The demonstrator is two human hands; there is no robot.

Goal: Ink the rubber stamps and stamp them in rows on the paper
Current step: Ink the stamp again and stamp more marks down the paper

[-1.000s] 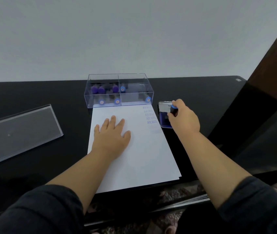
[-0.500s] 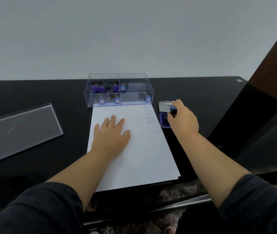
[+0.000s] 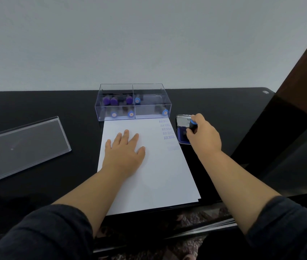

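Paper [image 3: 154, 177] lies flat on black surface [image 3: 36, 184], near edge toward the person, far edge touching the box. Left hand [image 3: 123, 153] flat on paper, fingers straight and spread, holds nothing. "AIR MAIL" prints [image 3: 167, 129] in a column down the paper's far right corner; lower ones faint. Right hand [image 3: 203, 136] just right of paper, fingers curled round a stamp [image 3: 193, 124] with blue cap, stamp set down on blue ink pad [image 3: 182, 136]; pad lid [image 3: 183, 121] stands open behind it. Clear lid [image 3: 19, 147] lies well left on surface. Clear box [image 3: 133, 102] at far end, split in compartments, holds more stamps with purple and blue caps. Grey wall beyond.
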